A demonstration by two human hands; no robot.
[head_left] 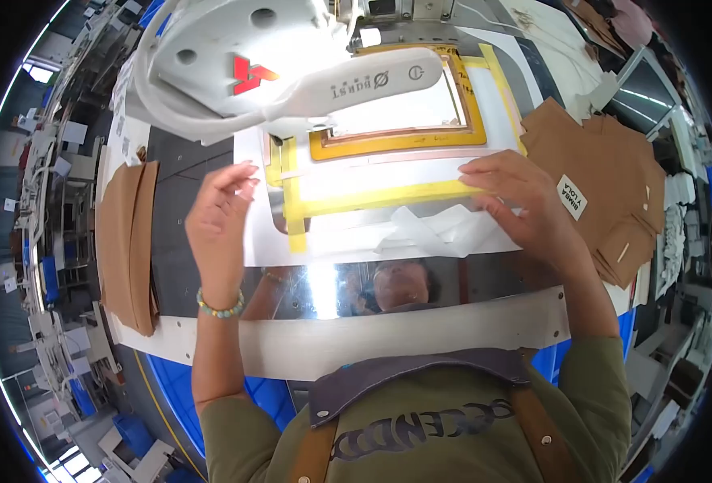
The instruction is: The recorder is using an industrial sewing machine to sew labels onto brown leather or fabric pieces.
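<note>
My left hand [221, 205], with a beaded bracelet at the wrist, hovers by the left edge of a white sheet [258, 248]. Its fingers are loosely bent and a little apart, and nothing shows in them. Over the right end of a yellow tape strip [388, 197] is my right hand [525, 197], thumb and fingers apart, holding nothing I can see. Whether its fingertips touch the tape I cannot tell. Beyond the strip lies a yellow rectangular frame template [396, 145]. Crumpled thin white paper [436, 233] rests on the near part of the sheet.
A white machine head [235, 48] with a rounded arm overhangs the far side. Brown cut pieces lie stacked at the left [130, 249] and right [598, 177]. A shiny metal plate [485, 278] and a metal edge strip [388, 334] run along the front.
</note>
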